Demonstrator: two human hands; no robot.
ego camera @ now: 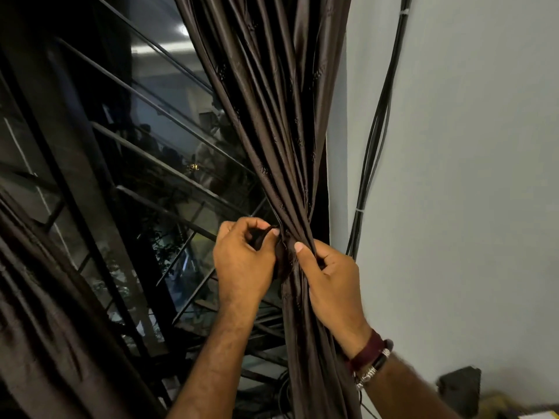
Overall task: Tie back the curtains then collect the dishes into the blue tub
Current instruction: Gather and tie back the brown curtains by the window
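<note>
While both hands (290,261) pinch its tie, the gathered curtain (281,146) hangs between them.

Your forearms are bare; at five o'clock your right wrist wears a maroon band (367,349), black bracelet (381,359) and silver chain (366,375).

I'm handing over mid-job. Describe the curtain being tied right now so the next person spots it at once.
Start at the dark barred window and go to its right edge, by the pale wall. The brown curtain hanging there is bunched into a tight waist where the left hand and right hand grip it. The other curtain, lower left, hangs untouched.
</note>
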